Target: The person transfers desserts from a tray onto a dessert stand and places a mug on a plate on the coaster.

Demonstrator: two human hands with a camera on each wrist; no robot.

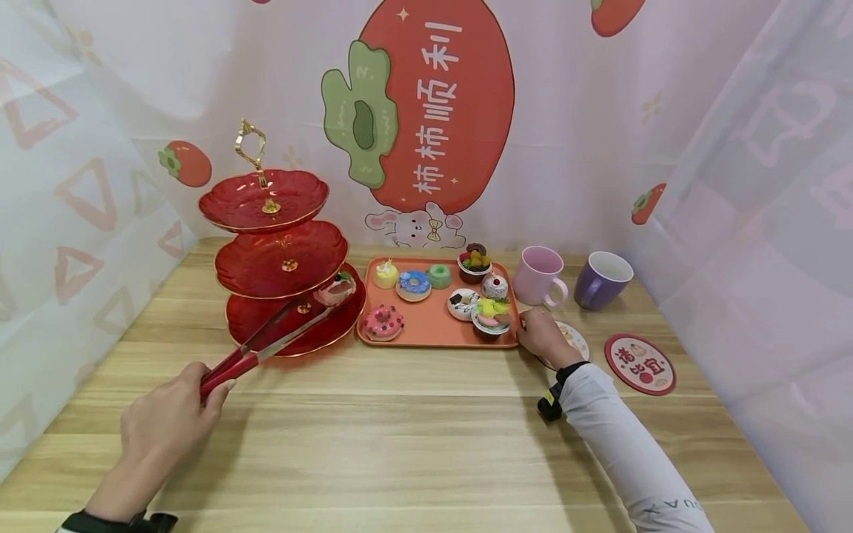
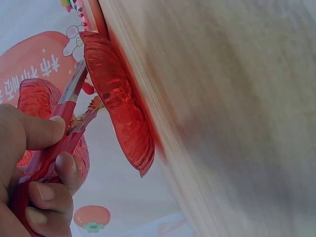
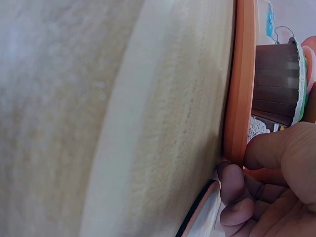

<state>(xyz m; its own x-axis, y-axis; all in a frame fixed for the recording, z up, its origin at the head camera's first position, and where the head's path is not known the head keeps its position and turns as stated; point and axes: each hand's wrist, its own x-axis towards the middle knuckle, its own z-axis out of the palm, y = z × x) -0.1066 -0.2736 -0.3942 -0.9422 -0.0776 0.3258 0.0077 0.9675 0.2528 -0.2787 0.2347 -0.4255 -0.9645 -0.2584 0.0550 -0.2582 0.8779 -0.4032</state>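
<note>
My left hand grips red tongs by the handles; in the left wrist view my fingers curl round the tongs. The tong tips pinch a pink pastry just above the bottom plate of a red three-tier stand. An orange tray beside the stand carries several small cakes and donuts. My right hand holds the tray's near right corner. In the right wrist view, the thumb lies on the tray rim and the fingers are curled below it.
A pink mug and a purple mug stand right of the tray. A white coaster lies partly under my right hand and a red coaster further right. Printed curtains close in the wooden table on three sides.
</note>
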